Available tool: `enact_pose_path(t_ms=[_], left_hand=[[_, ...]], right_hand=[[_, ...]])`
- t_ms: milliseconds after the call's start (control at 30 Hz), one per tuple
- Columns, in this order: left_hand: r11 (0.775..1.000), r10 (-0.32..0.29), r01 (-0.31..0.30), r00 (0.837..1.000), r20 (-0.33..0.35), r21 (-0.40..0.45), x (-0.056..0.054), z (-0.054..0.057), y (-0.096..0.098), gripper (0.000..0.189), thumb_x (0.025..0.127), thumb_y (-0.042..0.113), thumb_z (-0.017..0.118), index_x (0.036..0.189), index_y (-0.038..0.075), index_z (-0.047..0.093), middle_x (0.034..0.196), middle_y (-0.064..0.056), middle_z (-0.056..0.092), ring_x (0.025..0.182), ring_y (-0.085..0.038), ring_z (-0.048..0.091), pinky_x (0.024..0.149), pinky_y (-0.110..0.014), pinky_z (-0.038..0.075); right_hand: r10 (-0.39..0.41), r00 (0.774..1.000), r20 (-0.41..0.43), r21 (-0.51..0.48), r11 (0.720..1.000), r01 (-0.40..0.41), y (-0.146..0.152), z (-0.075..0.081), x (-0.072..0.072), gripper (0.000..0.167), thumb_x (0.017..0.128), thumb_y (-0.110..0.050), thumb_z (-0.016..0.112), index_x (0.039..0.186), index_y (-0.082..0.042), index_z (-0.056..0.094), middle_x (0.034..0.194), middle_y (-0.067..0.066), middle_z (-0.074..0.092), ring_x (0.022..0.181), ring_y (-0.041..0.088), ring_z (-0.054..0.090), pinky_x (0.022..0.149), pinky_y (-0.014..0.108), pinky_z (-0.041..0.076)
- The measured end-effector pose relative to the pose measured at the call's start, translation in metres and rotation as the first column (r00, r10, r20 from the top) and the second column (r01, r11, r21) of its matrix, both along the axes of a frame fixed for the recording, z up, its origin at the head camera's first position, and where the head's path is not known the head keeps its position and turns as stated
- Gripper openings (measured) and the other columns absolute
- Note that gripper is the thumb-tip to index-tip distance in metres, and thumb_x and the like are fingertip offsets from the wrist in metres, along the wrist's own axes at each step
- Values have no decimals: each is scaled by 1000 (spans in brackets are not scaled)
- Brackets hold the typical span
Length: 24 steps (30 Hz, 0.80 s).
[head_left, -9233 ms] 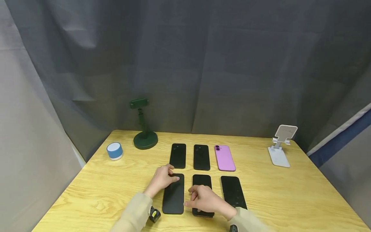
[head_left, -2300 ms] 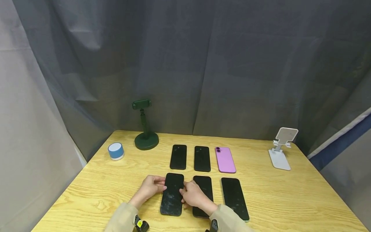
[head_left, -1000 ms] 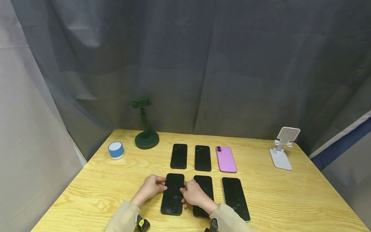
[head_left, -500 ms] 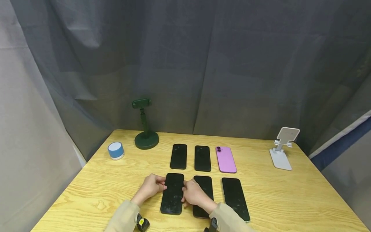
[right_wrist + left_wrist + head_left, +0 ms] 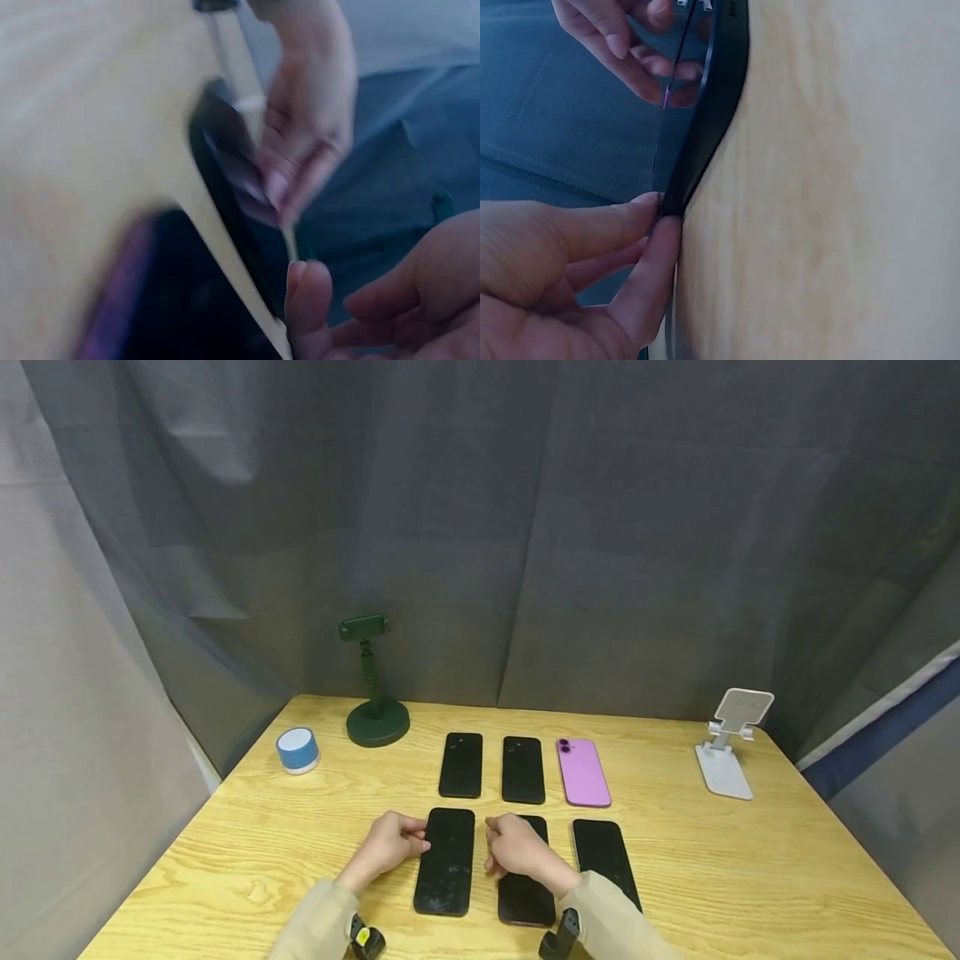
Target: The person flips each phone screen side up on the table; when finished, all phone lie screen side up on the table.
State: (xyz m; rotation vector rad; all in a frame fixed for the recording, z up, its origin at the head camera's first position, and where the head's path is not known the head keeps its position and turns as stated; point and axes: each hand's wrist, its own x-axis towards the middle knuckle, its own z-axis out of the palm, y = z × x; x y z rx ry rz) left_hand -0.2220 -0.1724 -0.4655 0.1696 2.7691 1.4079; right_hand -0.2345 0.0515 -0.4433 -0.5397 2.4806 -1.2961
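Observation:
Six phones lie in two rows in the head view. My left hand (image 5: 386, 843) pinches the left edge of the near-left black phone (image 5: 445, 864), which lies screen up on the table. In the left wrist view its thumb and finger meet at the edge of that phone (image 5: 718, 90). My right hand (image 5: 521, 847) holds nothing; it hovers over the near-middle phone (image 5: 527, 902), hiding part of it, apart from the near-left one. The right wrist view is blurred and shows the right thumb and fingers (image 5: 307, 300) loosely bent.
Behind lie two black phones (image 5: 461, 766) (image 5: 522, 770) and a pink phone (image 5: 583, 772). A near-right phone (image 5: 604, 860) is partly behind the right sleeve. A green stand (image 5: 377, 722), a blue-white round item (image 5: 297, 750) and a white phone stand (image 5: 723, 770) stand farther out.
My right hand has let go of the near-left phone's right edge and moved right, over the near-middle phone. My left hand stays at the left edge.

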Motion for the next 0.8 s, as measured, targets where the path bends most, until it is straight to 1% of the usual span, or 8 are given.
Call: enact_pose_path(t_ms=[33, 200, 300, 400, 500, 633, 700, 800], left_hand=[[1000, -2, 2, 1000, -5, -4, 0, 0, 1, 32, 81, 1, 72, 110, -11, 66, 83, -9, 70, 71, -9, 59, 65, -23, 51], [1000, -3, 3, 1000, -9, -22, -1, 2, 4, 32, 81, 1, 71, 110, -11, 66, 84, -9, 70, 73, -11, 58, 67, -26, 51], [1000, -5, 5, 1000, -1, -16, -2, 2, 5, 32, 82, 0, 71, 111, -12, 66, 84, -9, 69, 75, -14, 60, 67, -28, 53], [1000, 3, -2, 1000, -12, 17, -2, 4, 7, 30, 85, 1, 68, 112, -13, 65, 86, -11, 69, 77, -18, 66, 64, -28, 56], [999, 36, -34, 997, -70, 25, -4, 7, 10, 31, 88, 5, 67, 113, -12, 65, 88, -13, 70, 76, -20, 68, 61, -26, 55], [997, 75, -72, 982, -171, 25, -11, 13, 20, 37, 85, 19, 73, 114, -3, 68, 95, -12, 69, 80, -19, 64, 64, -26, 52], [996, 75, -66, 977, -198, 54, -17, 17, 29, 39, 83, 24, 75, 114, 2, 69, 100, -13, 68, 87, -22, 64, 71, -29, 53], [995, 55, -35, 973, -225, 89, -25, 21, 45, 40, 82, 28, 76, 114, 6, 69, 104, -13, 68, 93, -28, 63, 76, -32, 53]], right_hand=[[-20, 1000, -1, 6, 1000, 20, 5, 4, -3, 40, 99, 0, 39, 133, 21, 39, 66, 13, 62, 49, 17, 59, 48, 29, 53], [-132, 991, -38, 61, 989, 134, 35, 18, -20, 42, 99, -6, 47, 135, 15, 43, 87, 13, 63, 62, 18, 62, 52, 30, 53], [-184, 980, -82, 115, 975, 192, 55, 23, -30, 44, 97, -12, 54, 132, 14, 47, 93, 13, 65, 69, 20, 65, 55, 30, 53], [-216, 964, -154, 170, 955, 241, 76, 24, -43, 42, 96, -14, 55, 125, 16, 52, 93, 16, 67, 73, 21, 66, 59, 32, 53], [-232, 946, -227, 225, 932, 283, 96, 23, -56, 39, 95, -14, 53, 118, 18, 55, 104, 27, 66, 90, 34, 66, 77, 42, 55], [-277, 933, -230, 278, 900, 336, 117, 20, -66, 44, 94, -18, 53, 119, 19, 54, 123, 36, 55, 115, 49, 53, 96, 54, 45], [-316, 926, -209, 279, 888, 366, 124, 16, -69, 47, 93, -20, 54, 119, 20, 53, 122, 37, 54, 113, 49, 53, 95, 55, 44], [-375, 908, -186, 273, 868, 414, 132, 10, -71, 44, 92, -23, 56, 109, 17, 57, 109, 34, 59, 100, 44, 56, 87, 51, 48]])
